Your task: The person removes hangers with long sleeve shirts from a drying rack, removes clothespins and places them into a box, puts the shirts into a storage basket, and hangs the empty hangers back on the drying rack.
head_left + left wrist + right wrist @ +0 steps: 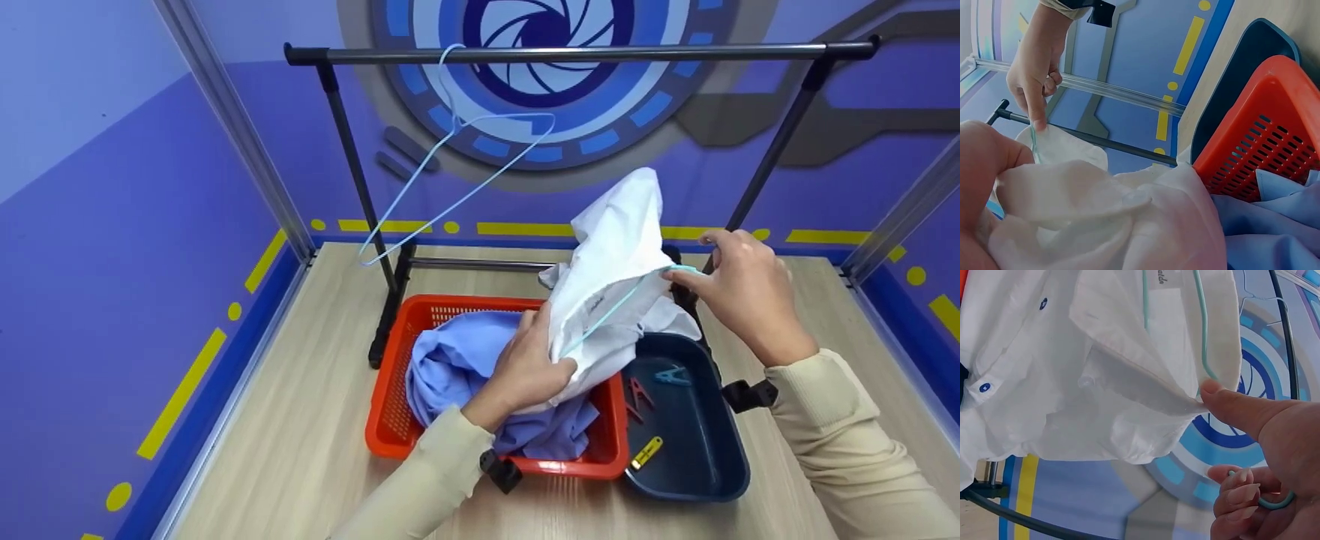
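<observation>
A white shirt with blue buttons is held up above the baskets. My left hand grips it near the collar, thumb on top. Inside the shirt's neck opening lies a mint-green clothes hanger, partly hidden by the cloth. My right hand holds this hanger at its hook end. In the right wrist view the curled fingers go round the hook, while the thumb lies by the hanger wire at the collar edge. The left wrist view shows the white cloth bunched close to the left hand.
A red basket holds blue clothing. Beside it, a dark blue tray contains red clothespins, a teal clothespin and a yellow one. Behind, a light blue hanger hangs on a black garment rack.
</observation>
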`<state>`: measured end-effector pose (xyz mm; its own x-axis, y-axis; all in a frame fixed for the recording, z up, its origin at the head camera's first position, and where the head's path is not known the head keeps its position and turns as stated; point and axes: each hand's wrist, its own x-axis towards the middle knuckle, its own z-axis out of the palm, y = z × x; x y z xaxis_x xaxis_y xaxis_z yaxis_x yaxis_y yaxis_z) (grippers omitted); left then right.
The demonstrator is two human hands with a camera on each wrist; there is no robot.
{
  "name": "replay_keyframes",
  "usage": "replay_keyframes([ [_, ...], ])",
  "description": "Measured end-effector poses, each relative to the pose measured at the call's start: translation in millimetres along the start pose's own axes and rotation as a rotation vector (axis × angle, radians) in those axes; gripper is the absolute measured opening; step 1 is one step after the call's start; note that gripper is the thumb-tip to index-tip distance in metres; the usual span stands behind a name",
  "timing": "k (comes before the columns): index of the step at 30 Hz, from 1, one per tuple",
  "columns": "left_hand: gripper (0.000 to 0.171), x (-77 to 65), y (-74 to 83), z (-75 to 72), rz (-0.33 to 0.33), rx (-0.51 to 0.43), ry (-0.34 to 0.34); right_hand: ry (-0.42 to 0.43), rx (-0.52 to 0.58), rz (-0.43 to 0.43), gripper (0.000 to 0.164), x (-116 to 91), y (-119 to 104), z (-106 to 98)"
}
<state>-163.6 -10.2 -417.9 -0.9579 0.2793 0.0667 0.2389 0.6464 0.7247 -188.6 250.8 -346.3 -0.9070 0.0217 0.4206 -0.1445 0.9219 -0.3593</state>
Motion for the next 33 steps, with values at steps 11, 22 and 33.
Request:
replay_keyframes([
  [11,0.077,-4.1,-6.9,-3.5,0.061,-0.056,-0.02,-0.068,0.003,0.051,0.063,5.8,12.0,0.0],
  [22,0.069,-5.8,-15.3,-11.3,0.095,-0.04,-0.044,-0.012,0.012,0.03,0.059,7.2,19.5,0.7],
  [33,0.067,-2.8,-30.9,-30.9,0.189,-0.213,-0.228,-0.004,0.013,0.028,0.059,6.8,27.2,2.7],
])
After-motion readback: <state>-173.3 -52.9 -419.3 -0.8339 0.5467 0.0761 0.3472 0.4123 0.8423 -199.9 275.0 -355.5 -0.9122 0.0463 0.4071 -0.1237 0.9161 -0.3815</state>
